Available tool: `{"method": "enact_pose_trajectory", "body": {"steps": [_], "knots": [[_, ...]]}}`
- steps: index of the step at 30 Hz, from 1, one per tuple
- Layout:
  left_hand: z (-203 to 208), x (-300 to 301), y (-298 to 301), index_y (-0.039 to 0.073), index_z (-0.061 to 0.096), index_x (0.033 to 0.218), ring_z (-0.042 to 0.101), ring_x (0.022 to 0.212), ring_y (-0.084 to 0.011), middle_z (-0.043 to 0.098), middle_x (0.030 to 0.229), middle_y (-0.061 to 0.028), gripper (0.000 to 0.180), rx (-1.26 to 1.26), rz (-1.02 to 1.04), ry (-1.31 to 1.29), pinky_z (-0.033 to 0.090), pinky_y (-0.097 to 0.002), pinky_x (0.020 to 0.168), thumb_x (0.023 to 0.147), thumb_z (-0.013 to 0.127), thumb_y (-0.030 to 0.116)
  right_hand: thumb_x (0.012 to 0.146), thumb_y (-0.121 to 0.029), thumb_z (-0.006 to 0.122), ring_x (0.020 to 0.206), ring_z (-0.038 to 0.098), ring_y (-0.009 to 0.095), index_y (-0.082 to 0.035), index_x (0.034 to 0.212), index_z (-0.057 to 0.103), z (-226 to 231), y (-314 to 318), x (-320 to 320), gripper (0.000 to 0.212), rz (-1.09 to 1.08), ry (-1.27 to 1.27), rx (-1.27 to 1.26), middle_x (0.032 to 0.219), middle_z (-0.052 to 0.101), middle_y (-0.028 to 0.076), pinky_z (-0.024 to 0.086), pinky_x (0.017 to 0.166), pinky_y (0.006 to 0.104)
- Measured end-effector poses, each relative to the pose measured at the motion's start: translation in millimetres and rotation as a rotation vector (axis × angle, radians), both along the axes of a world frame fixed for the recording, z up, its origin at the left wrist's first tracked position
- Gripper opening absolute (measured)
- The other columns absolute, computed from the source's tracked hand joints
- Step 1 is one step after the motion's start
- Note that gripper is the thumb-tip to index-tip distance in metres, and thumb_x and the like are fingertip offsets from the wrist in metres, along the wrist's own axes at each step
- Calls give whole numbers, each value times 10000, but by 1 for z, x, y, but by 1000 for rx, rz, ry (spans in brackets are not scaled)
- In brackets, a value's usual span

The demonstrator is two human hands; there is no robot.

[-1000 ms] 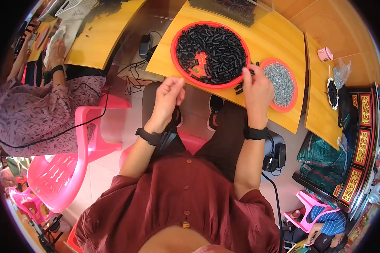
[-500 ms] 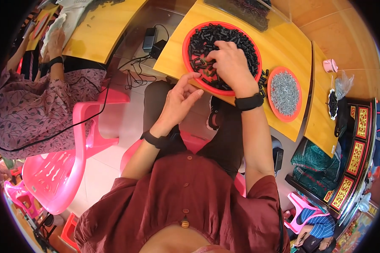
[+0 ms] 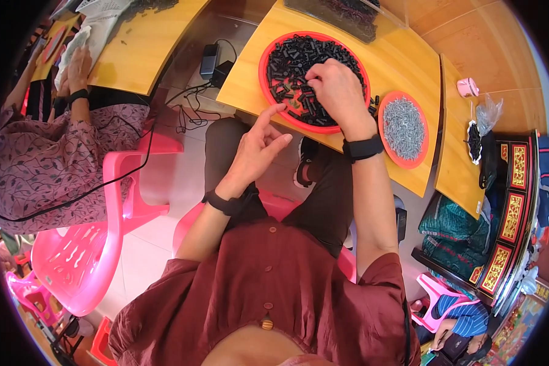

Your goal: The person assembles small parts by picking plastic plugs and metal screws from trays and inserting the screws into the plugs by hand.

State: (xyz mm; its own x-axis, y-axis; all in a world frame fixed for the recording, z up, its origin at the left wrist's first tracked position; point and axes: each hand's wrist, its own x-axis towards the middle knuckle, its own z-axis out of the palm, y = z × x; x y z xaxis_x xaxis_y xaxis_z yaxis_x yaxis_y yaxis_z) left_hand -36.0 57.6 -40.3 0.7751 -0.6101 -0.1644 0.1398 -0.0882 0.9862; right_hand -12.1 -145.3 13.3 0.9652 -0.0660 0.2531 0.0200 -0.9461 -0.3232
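Observation:
A round red basin [image 3: 264, 85] stands on the yellow wooden table and holds many small black tube-like pieces [image 3: 299, 52]. Over its right part is my right hand [image 3: 338, 91], fingers curled with the tips drawn together among the pieces. What those fingertips hold, if anything, is hidden. My left hand [image 3: 257, 149] hovers at the table's near edge, fingers apart and nothing in them. Its index fingertip comes close to the basin's near-left rim; I cannot tell if they touch. Right of the basin lies an orange-red dish [image 3: 426, 146] of small silver screws [image 3: 402, 128].
A few loose black pieces [image 3: 373, 105] lie between basin and dish. At the table's far side is a clear-walled tray [image 3: 341, 18] of dark pieces. A pink cup [image 3: 467, 87] stands far right. On the left, a person in a patterned top [image 3: 61, 158] sits at another table.
My right hand's fingers have drawn closer together, and black pieces have shifted toward the basin's near side. My left hand has barely moved. The whole view has shifted slightly.

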Motion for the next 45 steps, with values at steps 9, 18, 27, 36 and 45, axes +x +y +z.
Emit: {"method": "enact_pose_trajectory", "body": {"steps": [9, 18, 27, 36, 45], "knots": [[1, 0, 2, 137, 305, 1439, 499, 663, -53, 568, 757, -1, 619, 12, -33, -7, 418, -196, 623, 896, 602, 130, 758, -135, 656, 819, 623, 331, -79, 842, 696, -23, 26, 25, 108, 47, 68, 52, 836, 624, 146, 497, 715, 433], [2, 0, 3, 127, 319, 1431, 504, 661, -52, 575, 758, 0, 605, -24, -28, 33, 412, -191, 616, 898, 604, 134, 765, -122, 636, 819, 627, 329, -47, 803, 675, -27, 36, 39, 93, 100, 167, -183, 869, 629, 148, 502, 730, 434], [1, 1, 5, 36, 502, 1291, 489, 662, -33, 603, 847, 2, 387, -246, 222, 30, 388, -166, 616, 917, 569, 112, 774, -136, 670, 736, 661, 245, 18, 907, 669, 1, 35, -12, 204, 77, 106, 608, 801, 676, 155, 512, 688, 334], [14, -6, 3, 25, 598, 1199, 505, 667, -30, 613, 858, 8, 298, -406, 310, -33, 412, -157, 611, 903, 577, 46, 821, -96, 646, 622, 518, 51, 22, 910, 684, 2, 49, -45, 153, 74, 346, 1213, 710, 619, -2, 422, 563, 209], [10, -10, 5, 11, 595, 1175, 534, 699, -47, 621, 855, -4, 267, -341, 241, 16, 405, -173, 634, 920, 560, 78, 827, -110, 638, 630, 528, 56, 19, 900, 682, -2, 49, -57, 155, 102, 387, 1248, 710, 614, -5, 430, 567, 213]]}}
